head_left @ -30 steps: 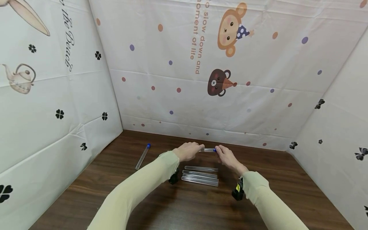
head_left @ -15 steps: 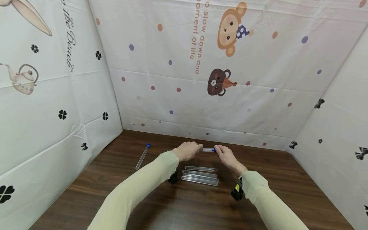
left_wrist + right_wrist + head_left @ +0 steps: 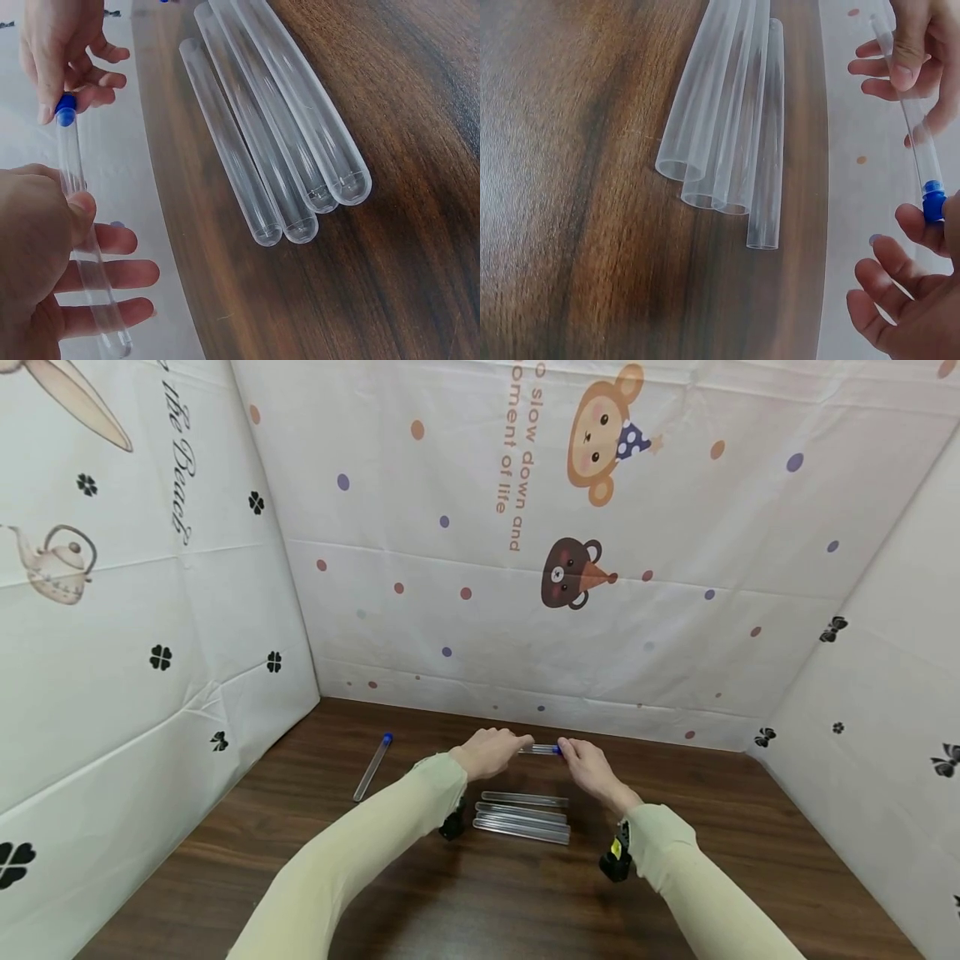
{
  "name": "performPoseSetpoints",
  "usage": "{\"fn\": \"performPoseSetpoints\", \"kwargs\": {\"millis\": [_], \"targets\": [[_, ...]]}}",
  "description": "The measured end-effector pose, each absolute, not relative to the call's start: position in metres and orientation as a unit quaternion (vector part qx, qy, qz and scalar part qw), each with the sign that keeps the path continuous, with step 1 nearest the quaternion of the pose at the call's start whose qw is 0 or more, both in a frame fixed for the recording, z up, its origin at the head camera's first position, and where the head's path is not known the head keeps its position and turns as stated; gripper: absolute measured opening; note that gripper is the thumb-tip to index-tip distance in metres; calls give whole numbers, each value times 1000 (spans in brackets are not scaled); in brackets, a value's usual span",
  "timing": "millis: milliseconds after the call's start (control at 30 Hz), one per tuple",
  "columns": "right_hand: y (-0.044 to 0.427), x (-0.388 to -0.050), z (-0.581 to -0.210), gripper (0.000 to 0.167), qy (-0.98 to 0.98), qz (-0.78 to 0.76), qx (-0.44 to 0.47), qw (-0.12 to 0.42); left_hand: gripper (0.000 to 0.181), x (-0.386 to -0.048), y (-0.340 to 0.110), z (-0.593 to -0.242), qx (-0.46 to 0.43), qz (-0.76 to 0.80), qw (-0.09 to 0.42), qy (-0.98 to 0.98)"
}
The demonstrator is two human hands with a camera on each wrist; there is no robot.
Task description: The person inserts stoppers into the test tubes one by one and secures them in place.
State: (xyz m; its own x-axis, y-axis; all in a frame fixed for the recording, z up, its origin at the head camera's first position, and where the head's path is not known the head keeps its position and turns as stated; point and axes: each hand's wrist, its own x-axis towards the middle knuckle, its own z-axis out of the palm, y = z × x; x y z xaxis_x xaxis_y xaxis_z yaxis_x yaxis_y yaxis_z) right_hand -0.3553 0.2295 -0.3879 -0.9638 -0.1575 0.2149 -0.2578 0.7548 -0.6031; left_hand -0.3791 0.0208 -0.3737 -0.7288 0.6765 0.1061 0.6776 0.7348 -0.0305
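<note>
One clear tube (image 3: 537, 749) is up abv the surface (image 3: 487, 902): your L hand (image 3: 489, 753) pinches its body, your R hand (image 3: 592, 768) its blue cap (image 3: 933, 206). 4 uncapped tubes (image 3: 277, 112) lie nearer you.

Your clear, slender cylindrical tube (image 3: 70, 150) bears a bright-blue cap (image 3: 66, 103); your fabric sleeves (image 3: 360, 839) are plain pale green. Darker grain streaks your brown wooden tabletop (image 3: 525, 902).

Six tubes (image 3: 524, 799), two blue caps (image 3: 387, 738)

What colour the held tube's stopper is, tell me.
Blue; the stopper shows best in the right wrist view.
</note>
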Motion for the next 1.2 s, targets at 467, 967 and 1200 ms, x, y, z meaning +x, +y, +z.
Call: {"fn": "performPoseSetpoints", "kwargs": {"millis": [467,967,1200], "targets": [[230,-356,-389,38,-925,350,125,78,43,-379,23,-376,-362,4,77,-929],[224,-355,-390,39,-909,406,74,59,30,-376,30,-375,-341,3,126,-932],[222,-357,-392,40,-882,467,60,32,33,-377,31,-375,-345,2,134,-929]]}}
